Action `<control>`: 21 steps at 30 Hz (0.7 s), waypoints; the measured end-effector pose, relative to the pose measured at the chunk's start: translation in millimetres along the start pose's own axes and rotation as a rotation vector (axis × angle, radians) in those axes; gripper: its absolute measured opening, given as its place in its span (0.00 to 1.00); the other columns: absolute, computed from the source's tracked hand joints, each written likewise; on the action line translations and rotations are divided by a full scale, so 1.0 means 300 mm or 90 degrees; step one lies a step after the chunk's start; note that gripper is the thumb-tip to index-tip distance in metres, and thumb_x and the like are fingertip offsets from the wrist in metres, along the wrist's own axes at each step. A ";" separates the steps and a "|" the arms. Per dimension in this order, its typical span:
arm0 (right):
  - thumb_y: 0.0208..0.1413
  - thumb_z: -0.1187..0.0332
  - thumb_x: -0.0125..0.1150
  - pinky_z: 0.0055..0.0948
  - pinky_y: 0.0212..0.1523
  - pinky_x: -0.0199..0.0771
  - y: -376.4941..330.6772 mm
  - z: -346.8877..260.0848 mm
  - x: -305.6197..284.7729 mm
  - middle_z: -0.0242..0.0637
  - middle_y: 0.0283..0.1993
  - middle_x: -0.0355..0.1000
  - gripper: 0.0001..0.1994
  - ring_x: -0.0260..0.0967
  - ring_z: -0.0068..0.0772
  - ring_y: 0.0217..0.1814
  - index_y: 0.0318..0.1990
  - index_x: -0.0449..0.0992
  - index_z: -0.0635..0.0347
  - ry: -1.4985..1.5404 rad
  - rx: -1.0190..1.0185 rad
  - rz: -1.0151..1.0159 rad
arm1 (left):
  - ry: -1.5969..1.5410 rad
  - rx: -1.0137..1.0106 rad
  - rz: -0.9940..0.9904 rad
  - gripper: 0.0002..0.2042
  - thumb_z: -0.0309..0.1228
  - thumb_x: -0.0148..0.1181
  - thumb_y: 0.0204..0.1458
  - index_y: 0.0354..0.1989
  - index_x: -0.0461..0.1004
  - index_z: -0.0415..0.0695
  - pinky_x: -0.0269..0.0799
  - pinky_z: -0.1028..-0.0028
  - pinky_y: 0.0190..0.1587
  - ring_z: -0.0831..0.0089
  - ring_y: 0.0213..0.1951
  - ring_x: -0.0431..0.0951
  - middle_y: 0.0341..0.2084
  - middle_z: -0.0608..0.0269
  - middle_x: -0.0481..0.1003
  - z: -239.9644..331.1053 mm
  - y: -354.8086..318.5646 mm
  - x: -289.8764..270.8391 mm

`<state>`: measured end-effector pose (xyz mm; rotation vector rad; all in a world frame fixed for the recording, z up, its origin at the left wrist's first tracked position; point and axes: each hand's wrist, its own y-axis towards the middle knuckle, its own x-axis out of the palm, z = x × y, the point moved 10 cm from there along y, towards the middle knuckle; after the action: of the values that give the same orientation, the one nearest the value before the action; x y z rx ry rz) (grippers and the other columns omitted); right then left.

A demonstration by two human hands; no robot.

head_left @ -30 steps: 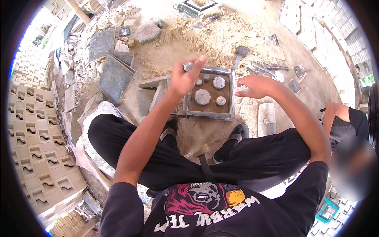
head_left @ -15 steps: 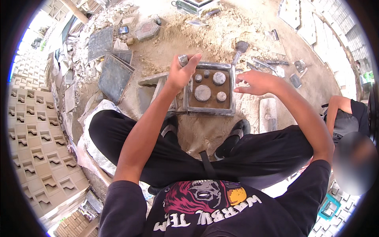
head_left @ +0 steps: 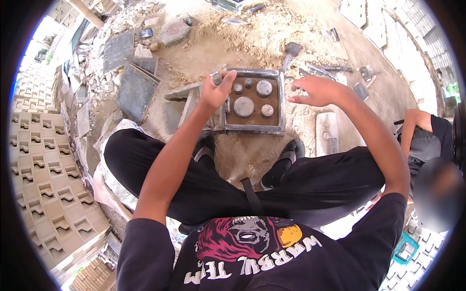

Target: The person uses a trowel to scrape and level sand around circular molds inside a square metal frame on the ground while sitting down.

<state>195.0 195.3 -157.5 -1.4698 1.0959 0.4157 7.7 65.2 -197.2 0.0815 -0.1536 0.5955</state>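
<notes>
Seated on sandy ground, I work over a square metal mould (head_left: 254, 103) lying between my feet. Far to my left, stacks of cast patterned blocks (head_left: 41, 165) line the yard, and dark flat slabs (head_left: 136, 89) lean in the rubble beside them. My left hand (head_left: 217, 88) is closed around a small grey cylinder (head_left: 215, 77) at the mould's upper left corner, thumb and fingers wrapped on it. The mould itself is a shallow grey frame with a rust-brown floor, carrying five round grey plugs (head_left: 243, 106) of differing widths, the largest near the middle. By its look it is steel: stiff, heavy for its size and gritty with sand, so I judge it best gripped by the raised rim at two opposite sides rather than by the plugs, which may sit loose. My right hand (head_left: 315, 90) hovers open just off the mould's upper right corner, fingers spread, holding nothing. Beyond it a trowel (head_left: 290, 52) lies in the sand, and a pale float (head_left: 327, 133) rests near my right knee. At the far right another person (head_left: 427, 145) crouches.
</notes>
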 end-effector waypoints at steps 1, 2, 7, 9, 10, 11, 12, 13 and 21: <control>0.61 0.45 0.53 0.44 0.56 0.68 0.008 0.004 -0.008 0.53 0.50 0.72 0.28 0.69 0.52 0.55 0.51 0.72 0.65 -0.024 0.010 -0.001 | 0.024 -0.005 0.012 0.18 0.37 0.59 0.60 0.17 0.69 0.48 0.50 0.80 0.17 0.90 0.16 0.57 0.12 0.81 0.62 -0.029 -0.001 -0.016; 0.61 0.45 0.53 0.44 0.55 0.68 0.003 -0.005 -0.014 0.53 0.51 0.72 0.28 0.69 0.51 0.55 0.52 0.71 0.64 -0.044 0.022 -0.013 | 0.062 -0.017 -0.024 0.18 0.37 0.59 0.60 0.17 0.70 0.47 0.50 0.80 0.17 0.90 0.16 0.59 0.12 0.81 0.62 -0.023 -0.006 0.018; 0.61 0.43 0.52 0.44 0.54 0.69 -0.010 -0.013 -0.020 0.53 0.51 0.73 0.29 0.70 0.52 0.55 0.51 0.72 0.63 0.036 -0.011 0.005 | -0.001 0.009 -0.017 0.18 0.38 0.58 0.61 0.17 0.70 0.46 0.51 0.79 0.18 0.90 0.17 0.58 0.13 0.81 0.63 0.104 -0.022 0.081; 0.60 0.41 0.52 0.45 0.54 0.70 -0.004 -0.022 -0.022 0.53 0.50 0.73 0.29 0.71 0.51 0.54 0.51 0.73 0.62 0.045 -0.024 0.005 | -0.005 -0.001 -0.018 0.18 0.38 0.58 0.61 0.18 0.70 0.46 0.51 0.79 0.19 0.90 0.18 0.57 0.13 0.81 0.62 0.078 -0.043 0.046; 0.60 0.41 0.52 0.44 0.54 0.70 0.006 -0.025 -0.018 0.53 0.50 0.73 0.29 0.71 0.51 0.54 0.51 0.73 0.61 0.037 -0.029 0.005 | 0.019 -0.012 -0.015 0.18 0.38 0.57 0.61 0.18 0.70 0.46 0.51 0.79 0.19 0.90 0.18 0.57 0.13 0.81 0.62 0.000 -0.065 0.006; 0.60 0.41 0.52 0.44 0.54 0.70 0.006 -0.014 -0.027 0.53 0.50 0.73 0.29 0.71 0.51 0.54 0.50 0.73 0.61 0.025 -0.027 0.012 | 0.040 -0.016 -0.017 0.18 0.38 0.57 0.62 0.18 0.70 0.46 0.51 0.79 0.19 0.90 0.17 0.57 0.13 0.81 0.62 -0.005 -0.064 0.008; 0.60 0.43 0.52 0.44 0.53 0.70 0.008 -0.003 -0.030 0.52 0.49 0.74 0.28 0.71 0.51 0.53 0.50 0.73 0.62 0.001 -0.016 0.018 | 0.028 -0.011 -0.022 0.19 0.34 0.53 0.63 0.18 0.65 0.47 0.49 0.77 0.19 0.87 0.16 0.54 0.12 0.79 0.57 -0.008 -0.054 0.024; 0.61 0.44 0.53 0.44 0.53 0.70 0.010 0.006 -0.032 0.52 0.49 0.74 0.27 0.71 0.51 0.53 0.50 0.73 0.63 -0.024 -0.006 0.024 | 0.046 -0.001 -0.026 0.19 0.34 0.53 0.64 0.17 0.64 0.47 0.48 0.78 0.19 0.87 0.16 0.54 0.12 0.79 0.57 -0.007 -0.046 0.037; 0.61 0.46 0.53 0.42 0.53 0.70 -0.004 -0.040 -0.041 0.52 0.48 0.74 0.26 0.71 0.51 0.52 0.50 0.73 0.64 0.060 -0.032 0.020 | 0.000 0.032 0.008 0.20 0.36 0.55 0.63 0.16 0.66 0.47 0.47 0.79 0.19 0.91 0.18 0.54 0.13 0.83 0.59 0.125 -0.043 0.033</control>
<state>186.1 188.9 -144.4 -1.5309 1.1922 0.4012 18.7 55.6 -159.1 0.1288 -0.1388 0.6126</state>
